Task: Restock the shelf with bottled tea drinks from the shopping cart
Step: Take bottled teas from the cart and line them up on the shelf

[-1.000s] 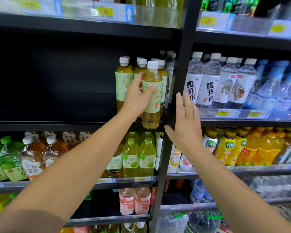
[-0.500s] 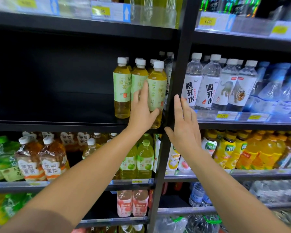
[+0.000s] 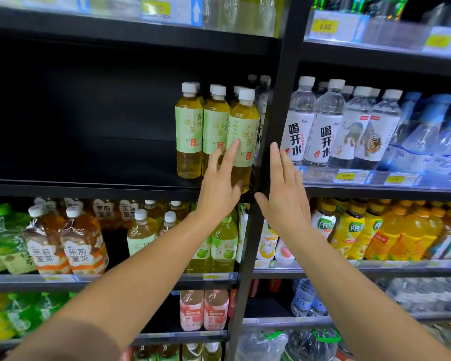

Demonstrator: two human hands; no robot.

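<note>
Green tea bottle on shelf, left hand touching

The green tea bottles carry pale green labels reading 绿茶, one also showing 春绿. The water bottles beside them say 喝开水 in bold black. A yellow price tag on the upper shelf rail reads 3.00. Lower left, the amber bottles read 茉莉蜜茶.
</note>
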